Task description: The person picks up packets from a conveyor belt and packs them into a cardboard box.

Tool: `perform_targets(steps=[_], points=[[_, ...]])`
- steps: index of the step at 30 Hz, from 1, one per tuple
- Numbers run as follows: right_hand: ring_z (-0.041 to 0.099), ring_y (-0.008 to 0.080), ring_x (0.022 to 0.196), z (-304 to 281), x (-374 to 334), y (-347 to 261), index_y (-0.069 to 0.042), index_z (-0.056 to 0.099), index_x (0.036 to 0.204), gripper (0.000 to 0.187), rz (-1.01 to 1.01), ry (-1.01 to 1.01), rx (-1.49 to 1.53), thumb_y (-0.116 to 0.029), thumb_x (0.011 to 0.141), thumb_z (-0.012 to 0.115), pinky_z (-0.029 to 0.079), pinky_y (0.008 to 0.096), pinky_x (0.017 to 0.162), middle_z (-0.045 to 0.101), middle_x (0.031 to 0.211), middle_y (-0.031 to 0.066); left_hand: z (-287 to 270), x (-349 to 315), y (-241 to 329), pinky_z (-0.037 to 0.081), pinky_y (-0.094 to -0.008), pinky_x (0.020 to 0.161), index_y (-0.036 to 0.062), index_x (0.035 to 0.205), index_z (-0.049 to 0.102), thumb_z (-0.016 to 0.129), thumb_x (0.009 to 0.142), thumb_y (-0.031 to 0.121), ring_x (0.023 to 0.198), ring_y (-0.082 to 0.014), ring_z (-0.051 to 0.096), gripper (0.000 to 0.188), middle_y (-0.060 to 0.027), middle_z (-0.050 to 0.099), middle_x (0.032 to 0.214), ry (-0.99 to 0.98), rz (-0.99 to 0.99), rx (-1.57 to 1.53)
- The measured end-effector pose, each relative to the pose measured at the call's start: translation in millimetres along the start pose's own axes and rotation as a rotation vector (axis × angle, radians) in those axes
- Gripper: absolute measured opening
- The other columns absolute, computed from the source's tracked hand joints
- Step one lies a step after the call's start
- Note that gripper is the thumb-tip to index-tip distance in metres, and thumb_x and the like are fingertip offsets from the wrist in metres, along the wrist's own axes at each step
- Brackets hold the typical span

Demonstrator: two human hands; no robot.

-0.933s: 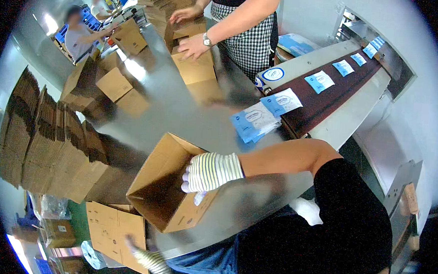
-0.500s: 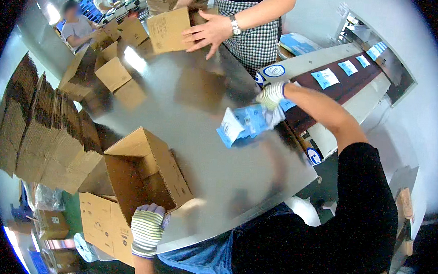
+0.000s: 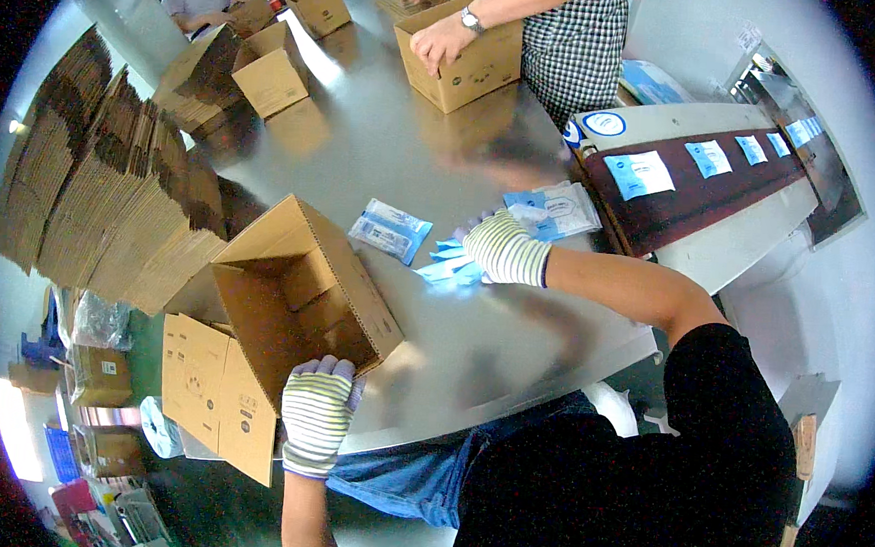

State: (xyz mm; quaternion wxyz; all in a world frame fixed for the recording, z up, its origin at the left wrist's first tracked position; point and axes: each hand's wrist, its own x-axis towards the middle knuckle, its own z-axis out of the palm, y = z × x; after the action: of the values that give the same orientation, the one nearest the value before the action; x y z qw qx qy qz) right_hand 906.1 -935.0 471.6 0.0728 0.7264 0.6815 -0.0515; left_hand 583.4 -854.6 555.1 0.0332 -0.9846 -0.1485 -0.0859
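In front of me to the left stands an open cardboard box (image 3: pixel 357 279), tilted toward me, its visible inside bare. My left hand (image 3: pixel 317 412), in a striped knit glove, has its fingers hooked over the near rim of that box. Farther right, my right hand (image 3: pixel 504 246), gloved alike, is low over the metal table with its fingers bent around several light blue packets (image 3: pixel 450 266); the fingertips are partly hidden. One loose blue and white packet (image 3: pixel 390 231) lies between box and hand. More packets (image 3: pixel 569 209) lie just beyond my right hand.
A conveyor belt (image 3: pixel 703 195) carrying spaced packets meets the table (image 3: pixel 442 359) on the right. Across the table, a person's hand (image 3: pixel 444 43) holds another open box (image 3: pixel 478 75). Stacks of flattened cardboard (image 3: pixel 92 182) line the left. Open boxes (image 3: pixel 272 71) stand at the far left.
My right hand has moved nearer and left from the conveyor end, and the packets are spread on the table. The person opposite has set their box upright. My left hand stays on the box rim.
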Motion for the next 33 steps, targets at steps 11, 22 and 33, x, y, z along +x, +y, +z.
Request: perform_targets(steps=[11, 22, 33], points=[[0.06, 0.0237, 0.1, 44, -12, 9, -0.005, 0.052, 0.117, 0.028, -0.022, 0.212, 2.415, -0.015, 0.091, 0.049, 0.053, 0.0384, 0.084, 0.061, 0.108, 0.0085, 3, -13, 2, 0.043, -0.0411, 0.064, 0.0077, 0.078, 0.053, 0.067, 0.072, 0.023, 0.068, -0.031, 0.054, 0.021, -0.0114, 0.054, 0.073, -0.016, -0.056, 0.025], [0.054, 0.0369, 0.101, 30, 24, -26, -0.012, 0.037, 0.131, 0.099, 0.034, 0.65, 0.456, -0.042, 0.051, 0.085, 0.043, 0.0451, 0.093, 0.053, 0.111, 0.0184, 2, -10, 3, 0.044, -0.0383, 0.069, 0.0095, 0.082, 0.055, 0.065, 0.072, 0.024, 0.073, -0.0259, 0.056, 0.02, -0.0077, 0.054, 0.075, -0.046, -0.095, 0.081], [0.063, 0.0339, 0.081, -143, 20, -95, -0.001, 0.052, 0.106, 0.041, -0.643, 0.653, 0.54, -0.029, 0.078, 0.063, 0.051, 0.0415, 0.069, 0.063, 0.088, 0.0154, 15, 11, 47, 0.044, -0.0356, 0.059, 0.011, 0.092, 0.055, 0.051, 0.077, 0.019, 0.069, -0.0208, 0.056, 0.017, -0.0056, 0.056, 0.077, -0.017, -0.021, 0.311]])
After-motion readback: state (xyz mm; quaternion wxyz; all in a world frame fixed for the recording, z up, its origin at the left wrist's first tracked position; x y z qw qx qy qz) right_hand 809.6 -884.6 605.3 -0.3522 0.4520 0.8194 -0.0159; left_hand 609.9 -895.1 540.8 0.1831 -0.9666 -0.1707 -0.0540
